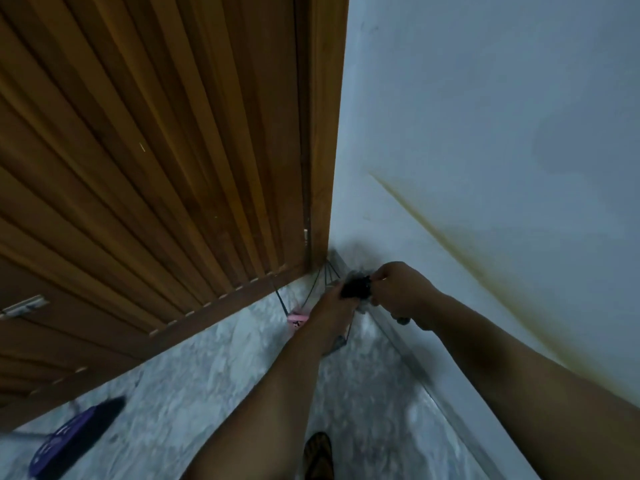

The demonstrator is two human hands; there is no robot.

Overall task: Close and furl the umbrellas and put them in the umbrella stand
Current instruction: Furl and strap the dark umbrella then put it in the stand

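Note:
A black folded umbrella (356,288) sits between both hands, low in the corner where the door meets the wall. My left hand (330,308) grips its near end from below. My right hand (398,289) is curled round its far end from the right. Just behind and under the hands stands a thin black wire umbrella stand (327,271). A pink object (297,320) shows inside it, partly hidden by my left wrist. On the floor at the lower left lies a purple and black umbrella (74,441). The view is blurred.
A wooden slatted door (156,168) fills the left side. A pale wall (485,133) with a yellowish streak closes the right. The grey marbled floor (207,375) runs between them. A sandalled foot (318,455) is at the bottom centre.

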